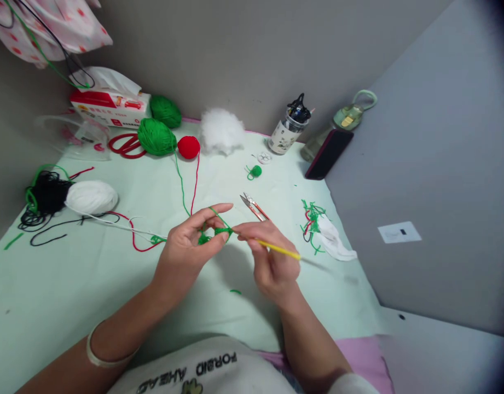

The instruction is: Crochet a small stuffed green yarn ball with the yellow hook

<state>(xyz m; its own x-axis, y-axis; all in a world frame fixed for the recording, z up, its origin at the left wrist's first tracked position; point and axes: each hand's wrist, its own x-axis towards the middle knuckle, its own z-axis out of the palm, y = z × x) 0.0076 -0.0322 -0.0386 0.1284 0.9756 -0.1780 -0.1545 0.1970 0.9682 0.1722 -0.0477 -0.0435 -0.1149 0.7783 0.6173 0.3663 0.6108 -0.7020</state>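
My left hand (186, 246) pinches a small green crochet piece (213, 234), with green yarn looped over its raised index finger. My right hand (268, 257) grips a yellow crochet hook (278, 250), whose tip is in the green piece. The green strand runs back across the table to a green yarn ball (156, 137). A red yarn ball (189, 146) lies beside that ball, and its red strand trails toward my left hand.
On the pale green cloth (71, 273): thread snips (255, 207), a second green ball (166, 111), white stuffing (221, 130), white yarn (91, 197), black yarn (46, 192), red scissors (124, 145), a tissue box (110, 106), a jar (287, 131), a phone (329, 154), yarn scraps (313, 221).
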